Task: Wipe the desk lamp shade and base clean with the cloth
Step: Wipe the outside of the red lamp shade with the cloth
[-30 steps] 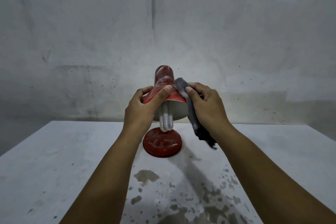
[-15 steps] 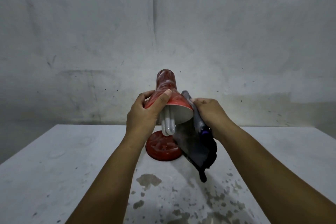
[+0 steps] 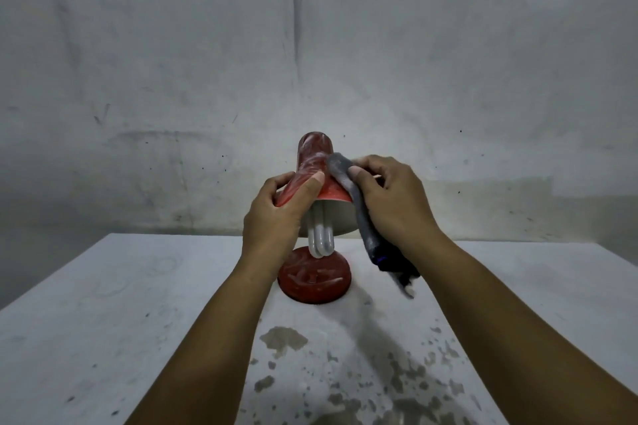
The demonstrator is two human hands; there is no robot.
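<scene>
While tilted toward the camera, red lamp shade [image 3: 312, 166], streaked with pale dust, held up above its round red base [image 3: 315, 279] on the white desk [image 3: 103, 304]. White inside of the shade facing the viewer, with a looped white bulb [image 3: 321, 240] hanging out of the opening, just over the base.

Left hand [image 3: 274, 217] wrapped around the left side of the shade: fingers curled behind the rim, thumb laid across the red outer surface, gripping it firmly. Right hand [image 3: 393, 203] on the other side, fingers and thumb pinching a grey cloth [image 3: 362, 217] and pressing its upper end against the top right of the shade, near the neck. Rest of the cloth trailing down along the right rim of the shade and under the palm, ending in a darker, bunched tail hanging free beside the wrist, above the desk and just right of the base. Tail slightly blurred. Whether the cloth touches the rim lower down, impossible to tell.

Base flat on the desk, smeared with whitish swirls of dust, untouched by either hand. Both bare forearms reaching in from the bottom of the view, left one passing in front of the base's left edge. Dark wet-looking blotches [image 3: 362, 383] scattered over the near part of the desk, between the arms. Behind, a scuffed grey wall [image 3: 310, 45] with a vertical crease above the lamp.
</scene>
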